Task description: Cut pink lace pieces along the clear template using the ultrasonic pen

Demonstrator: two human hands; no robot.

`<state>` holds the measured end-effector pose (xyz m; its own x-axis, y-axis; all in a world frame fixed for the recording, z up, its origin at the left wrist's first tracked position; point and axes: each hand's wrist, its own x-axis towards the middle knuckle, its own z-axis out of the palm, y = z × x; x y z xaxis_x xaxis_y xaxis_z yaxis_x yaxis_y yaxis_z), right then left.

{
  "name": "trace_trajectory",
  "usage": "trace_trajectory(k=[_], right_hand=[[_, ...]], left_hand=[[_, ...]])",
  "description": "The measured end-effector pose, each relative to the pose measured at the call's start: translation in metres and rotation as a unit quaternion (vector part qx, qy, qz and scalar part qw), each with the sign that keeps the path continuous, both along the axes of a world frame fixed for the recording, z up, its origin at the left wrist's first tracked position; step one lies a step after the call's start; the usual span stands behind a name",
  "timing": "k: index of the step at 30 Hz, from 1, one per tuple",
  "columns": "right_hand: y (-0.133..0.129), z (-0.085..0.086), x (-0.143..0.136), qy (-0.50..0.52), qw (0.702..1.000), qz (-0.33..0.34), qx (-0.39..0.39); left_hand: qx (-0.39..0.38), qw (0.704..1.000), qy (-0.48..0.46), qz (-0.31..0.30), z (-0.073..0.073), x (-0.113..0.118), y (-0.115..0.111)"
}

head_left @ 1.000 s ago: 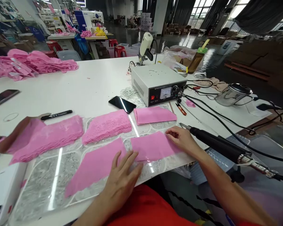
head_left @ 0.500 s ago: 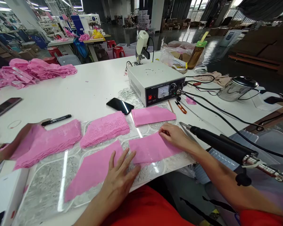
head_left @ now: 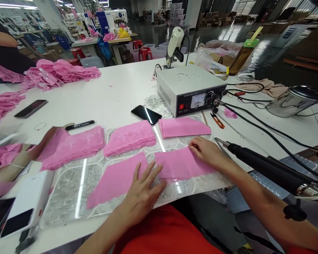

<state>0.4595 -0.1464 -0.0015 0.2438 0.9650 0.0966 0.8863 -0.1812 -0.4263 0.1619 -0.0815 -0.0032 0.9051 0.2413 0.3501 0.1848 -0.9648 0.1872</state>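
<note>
My left hand (head_left: 145,183) lies flat with fingers spread. It rests between two pink fabric pieces, its fingertips over the inner edge of the left piece (head_left: 116,181) and beside the right piece (head_left: 180,164). At the upper edge of that right piece my right hand (head_left: 202,150) has thumb and fingers pinched together on the cloth. Both pieces lie on a clear-topped, patterned mat (head_left: 66,194). Just behind them are a lace fabric stack (head_left: 131,137) and a smooth folded pink stack (head_left: 185,127). Another lace stack (head_left: 76,144) is farther left.
A black pen-shaped welding tool (head_left: 265,165) juts in by my right forearm, cabled to a control box (head_left: 193,84). Orange-handled snips (head_left: 217,120), a phone (head_left: 146,114) and a marker (head_left: 80,125) lie around. A white box (head_left: 29,201) stands left. Behind, a person (head_left: 5,46) stands near pink garments.
The view has swung left, so the scene sits farther right and a person shows at the upper left. My hands keep nearly the same places on the pink pieces.
</note>
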Motion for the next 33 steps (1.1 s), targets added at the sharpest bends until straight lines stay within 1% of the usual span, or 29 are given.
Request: trace_trajectory(k=[6,11,14,18,22,25,28,31,33], right_hand=[[0.009,0.002,-0.001,-0.010,1.000,-0.024,0.009],[0.009,-0.003,-0.005,-0.015,0.998,-0.050,0.037],[0.007,-0.008,-0.004,-0.017,0.997,-0.051,0.063],[0.007,-0.014,-0.001,-0.002,0.996,-0.052,0.077],[0.003,-0.013,0.002,0.029,0.993,-0.041,0.105],[-0.010,-0.008,0.001,0.039,0.990,-0.022,0.135],[-0.033,-0.005,0.000,0.030,0.988,-0.021,0.151],[-0.060,-0.005,-0.002,0.024,0.986,-0.052,0.155],[-0.076,-0.007,-0.004,0.027,0.986,-0.084,0.143]], left_hand=[[-0.017,1.000,-0.015,-0.004,0.002,0.000,0.001],[-0.017,0.999,-0.037,0.009,0.006,0.004,0.009],[-0.010,1.000,-0.018,0.016,0.006,0.011,0.016],[-0.025,1.000,0.008,0.017,0.005,0.017,0.021],[-0.038,0.999,0.002,0.021,0.004,0.019,0.022],[-0.040,0.999,-0.016,0.022,0.005,0.020,0.022],[-0.042,0.998,-0.035,0.016,0.007,0.020,0.021],[-0.046,0.998,-0.045,0.004,0.006,0.020,0.019],[-0.044,0.998,-0.049,-0.003,0.004,0.019,0.018]])
